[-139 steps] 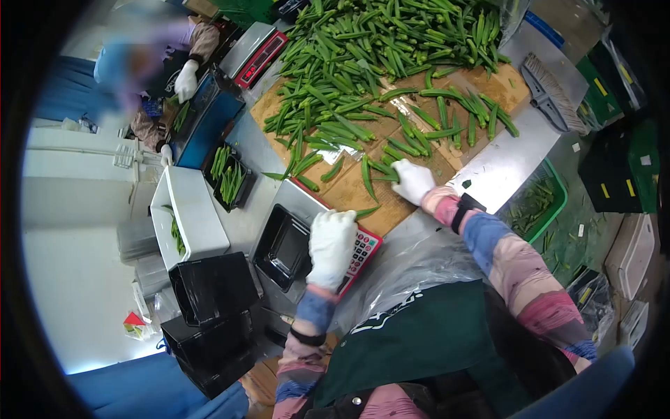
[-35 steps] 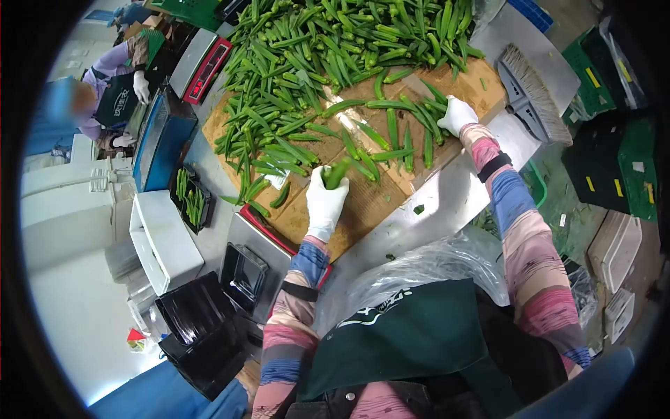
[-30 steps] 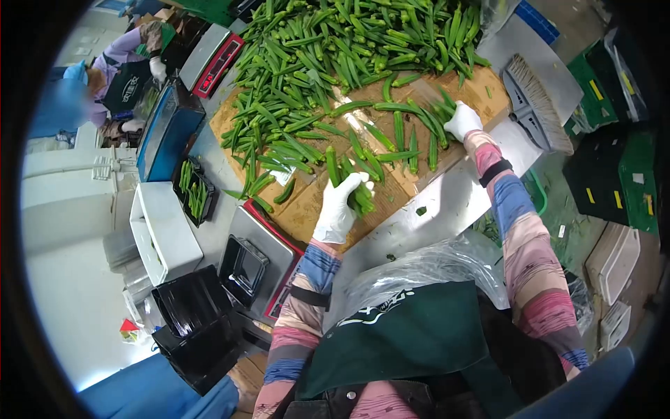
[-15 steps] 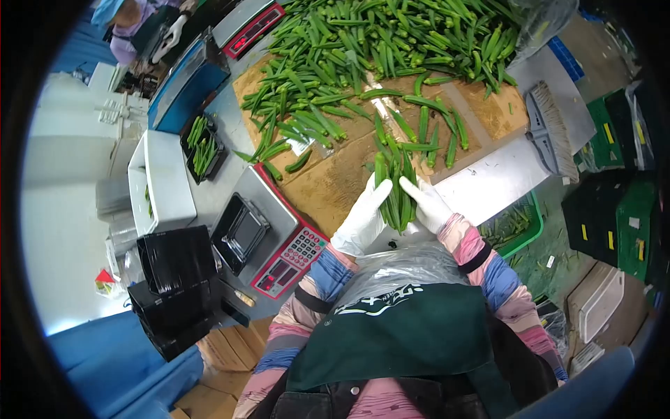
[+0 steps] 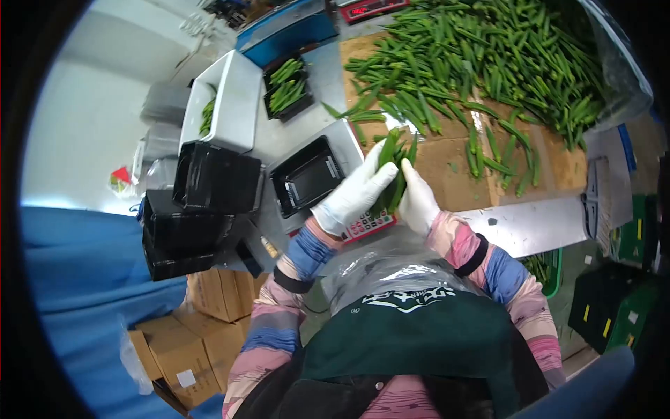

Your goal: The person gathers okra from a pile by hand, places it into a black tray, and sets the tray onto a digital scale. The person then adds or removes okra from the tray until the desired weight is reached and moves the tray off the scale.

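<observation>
A bundle of okra (image 5: 392,155) is pressed between my two white-gloved hands. My left hand (image 5: 359,188) grips its left side, close to the scale (image 5: 335,133). On the bundle's right side, my right hand (image 5: 417,199) is closed against the pods, with its fingers partly hidden. A black tray (image 5: 306,176) with nothing in it lies on the scale, just left of my left hand. Part of the scale's keypad shows beneath the okra. Beyond my hands a large heap of okra (image 5: 481,63) spreads over a cardboard sheet (image 5: 453,188), with several loose pods nearer me.
Behind the scale stands a black tray filled with okra (image 5: 287,91), beside a white bin (image 5: 241,98). Stacked black trays (image 5: 216,178) are at the left. A brush (image 5: 598,199) lies at the table's right end; a green basket (image 5: 555,272) is below. Cardboard boxes (image 5: 185,349) sit lower left.
My hands have carried the okra bundle leftward, from over the cardboard to beside the scale. The view has swung left, and the bundle is now tilted.
</observation>
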Demonstrator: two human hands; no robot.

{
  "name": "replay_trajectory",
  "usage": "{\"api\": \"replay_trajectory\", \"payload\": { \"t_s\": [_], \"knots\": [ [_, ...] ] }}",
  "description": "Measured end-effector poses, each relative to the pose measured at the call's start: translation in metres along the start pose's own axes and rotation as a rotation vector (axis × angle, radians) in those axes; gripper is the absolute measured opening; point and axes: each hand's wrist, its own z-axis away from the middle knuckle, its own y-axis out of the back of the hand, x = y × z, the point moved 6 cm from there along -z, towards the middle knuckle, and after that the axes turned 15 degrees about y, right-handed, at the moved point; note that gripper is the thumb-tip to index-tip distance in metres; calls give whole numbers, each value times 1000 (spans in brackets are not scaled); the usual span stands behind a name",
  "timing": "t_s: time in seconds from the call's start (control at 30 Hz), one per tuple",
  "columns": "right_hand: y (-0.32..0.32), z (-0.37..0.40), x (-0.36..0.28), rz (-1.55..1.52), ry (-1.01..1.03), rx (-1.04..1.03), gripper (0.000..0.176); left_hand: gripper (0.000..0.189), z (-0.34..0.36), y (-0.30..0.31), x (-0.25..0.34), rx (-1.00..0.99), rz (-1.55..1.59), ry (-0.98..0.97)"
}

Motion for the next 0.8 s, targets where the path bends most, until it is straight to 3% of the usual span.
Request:
{"api": "replay_trajectory", "payload": {
  "t_s": [0.07, 0.17, 0.27, 0.3, 0.33, 0.37, 0.43, 0.5, 0.53, 0.57, 0.67, 0.8],
  "knots": [
    [-18, -25, 46, 57, 56, -120, 55, 66, 15, 42, 6, -72, 6, 44],
    [-84, -34, 84, 91, 102, -298, 75, 74, 48, 98, 26, -23, -124, 106],
    [-110, -30, 118, 258, -187, -272, 70, 75, 55, 161, -1, 33, -332, 149],
    [-109, -24, 121, 368, -279, -287, 68, 71, 57, 182, -15, 115, -540, 209],
    [-104, -16, 118, 531, -339, -318, 71, 69, 62, 180, -18, 123, -556, 320],
    [-114, 1, 96, 518, -287, -419, 76, 68, 61, 192, -41, 132, -617, 274],
    [-96, 10, 70, 618, -153, -467, 66, 64, 69, 203, -63, 265, -573, 185],
    [-42, 0, 55, 530, 57, -565, 39, 60, 89, 219, -64, 444, -349, 50],
    [-19, 0, 44, 290, -98, -482, 42, 57, 102, 226, -67, 537, -232, -13],
    [13, -2, 35, 212, -259, -270, 46, 46, 116, 232, -69, 629, -56, -41],
    [117, 9, 6, 239, -247, 42, 50, 48, 152, 260, -114, 839, 143, 147],
    [178, 44, -19, 196, -209, 240, 44, 47, 192, 267, -157, 1059, 269, 168]
  ]
}}
